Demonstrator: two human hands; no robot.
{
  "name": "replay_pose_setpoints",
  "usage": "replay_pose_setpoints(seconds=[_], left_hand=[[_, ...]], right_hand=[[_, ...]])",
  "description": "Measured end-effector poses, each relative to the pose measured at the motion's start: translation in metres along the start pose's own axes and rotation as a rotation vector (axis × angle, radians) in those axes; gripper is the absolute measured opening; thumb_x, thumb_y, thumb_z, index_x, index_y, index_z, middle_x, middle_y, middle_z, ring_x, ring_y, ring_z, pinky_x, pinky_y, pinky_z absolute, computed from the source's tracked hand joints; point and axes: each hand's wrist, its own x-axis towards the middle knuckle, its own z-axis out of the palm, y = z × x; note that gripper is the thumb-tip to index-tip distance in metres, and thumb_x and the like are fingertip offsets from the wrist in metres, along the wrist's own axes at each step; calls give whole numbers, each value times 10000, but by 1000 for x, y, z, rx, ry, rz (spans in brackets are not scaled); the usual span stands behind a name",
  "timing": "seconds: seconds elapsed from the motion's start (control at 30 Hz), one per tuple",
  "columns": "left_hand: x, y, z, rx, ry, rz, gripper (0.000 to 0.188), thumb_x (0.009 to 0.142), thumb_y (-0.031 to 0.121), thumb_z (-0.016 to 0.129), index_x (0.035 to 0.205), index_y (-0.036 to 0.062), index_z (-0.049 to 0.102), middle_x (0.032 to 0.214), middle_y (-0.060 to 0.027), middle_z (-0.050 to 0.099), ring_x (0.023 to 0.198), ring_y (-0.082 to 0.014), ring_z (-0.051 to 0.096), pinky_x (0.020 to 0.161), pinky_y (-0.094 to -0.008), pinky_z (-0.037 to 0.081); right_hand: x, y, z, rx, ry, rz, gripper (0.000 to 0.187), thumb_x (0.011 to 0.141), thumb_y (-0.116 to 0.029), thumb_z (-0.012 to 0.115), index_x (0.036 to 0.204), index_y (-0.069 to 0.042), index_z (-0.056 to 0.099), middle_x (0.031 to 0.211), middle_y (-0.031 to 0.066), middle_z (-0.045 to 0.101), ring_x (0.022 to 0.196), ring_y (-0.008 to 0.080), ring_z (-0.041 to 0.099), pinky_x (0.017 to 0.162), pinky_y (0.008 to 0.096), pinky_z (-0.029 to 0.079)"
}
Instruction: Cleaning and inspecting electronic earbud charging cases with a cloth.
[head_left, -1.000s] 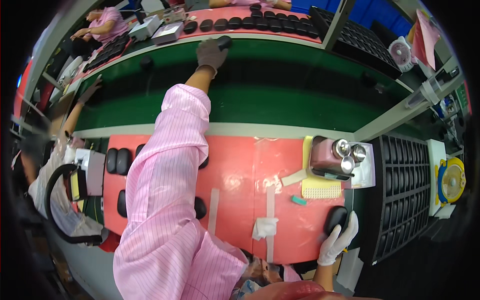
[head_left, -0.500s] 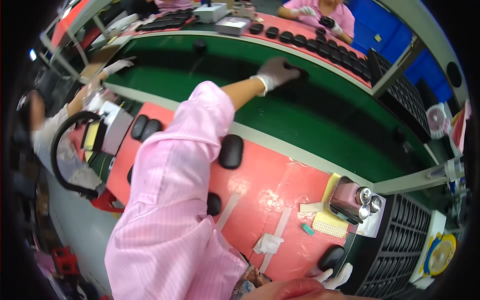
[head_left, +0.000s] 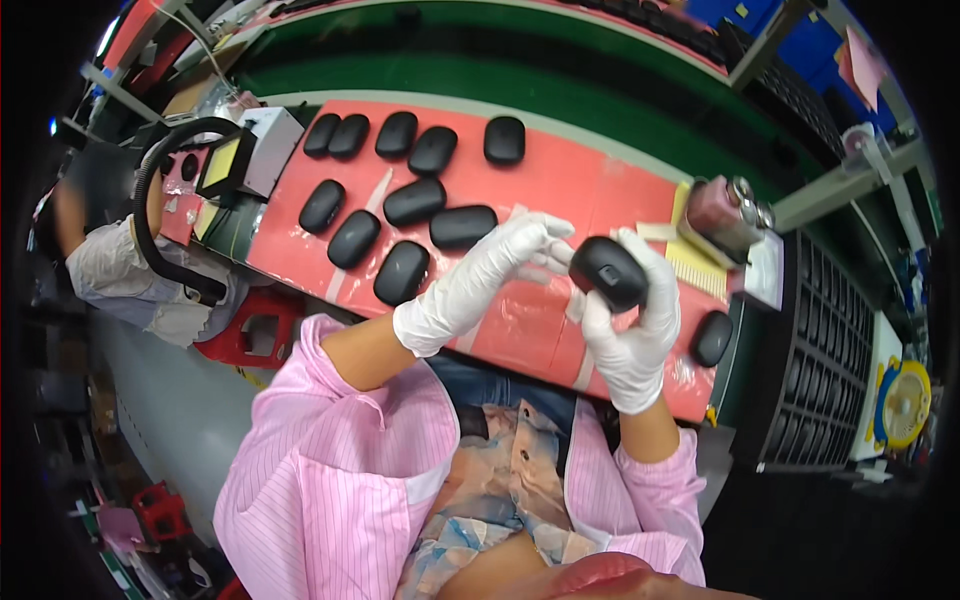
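A smooth black rounded case (head_left: 607, 272) is held up over the red work mat, my white-gloved right hand (head_left: 638, 345) gripping it between thumb and fingers. One face of the case carries a small rectangular mark or recess. To its left, my gloved left hand (head_left: 478, 278) is empty, with its fingers stretched toward the case but apart from it. Several more black cases lie loose on the mat, among them one (head_left: 463, 227) just beyond my left wrist and one (head_left: 402, 272) beside it. Another case (head_left: 711, 338) rests near the mat's right edge.
A green conveyor belt (head_left: 350, 65) runs behind the mat (head_left: 545, 320). At the right stand a pink container with metal-topped bottles (head_left: 722, 218) and a black compartmented rack (head_left: 820, 350). Left are a grey box (head_left: 270, 150), a curved black hose (head_left: 145, 220) and a nearby person's sleeve (head_left: 110, 265).
My left arm has come back from over the green belt to the mat. My right hand has risen from the mat's right side and now holds a black case in front of me.
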Motion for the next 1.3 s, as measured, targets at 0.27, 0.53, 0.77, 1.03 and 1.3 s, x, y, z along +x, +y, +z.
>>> replay_pose_setpoints(seconds=[0.27,0.53,0.77,1.03,1.3], left_hand=[[-45,-43,18,-414,-76,44,409,957,292,572,1255,21,502,1191,-94,601,1113,-196,590,979,-374,482],[-56,-47,30,-105,111,105,635,703,19,829,1239,9,489,1126,-53,603,1056,-146,590,935,-313,492],[-59,-49,36,-15,99,74,715,641,-13,858,1257,-11,494,1171,-71,594,1064,-151,597,932,-299,511],[-54,-50,30,-118,76,-58,662,685,-26,823,1258,-25,492,1150,-93,618,1049,-167,619,898,-292,541],[-47,-67,34,-21,34,12,676,689,-52,805,1275,-12,470,1180,-89,593,1066,-163,603,920,-299,522]], right_hand=[[-52,4,12,182,-13,26,588,720,14,741,1271,-33,541,1237,159,613,1139,293,601,1025,403,400],[-60,-21,-20,598,-255,486,594,872,-316,641,1353,0,494,1365,111,513,1243,236,508,1069,362,368],[-69,-20,-21,441,-229,433,523,985,-325,443,1342,55,479,1318,138,547,1229,235,514,1069,357,374],[-71,-19,-24,-211,-56,-53,287,670,-133,774,952,-141,721,1196,114,583,1246,360,471,1065,478,339],[-86,2,-43,-141,109,146,115,801,-8,692,898,-69,698,1118,95,608,1184,298,526,1009,412,399]])
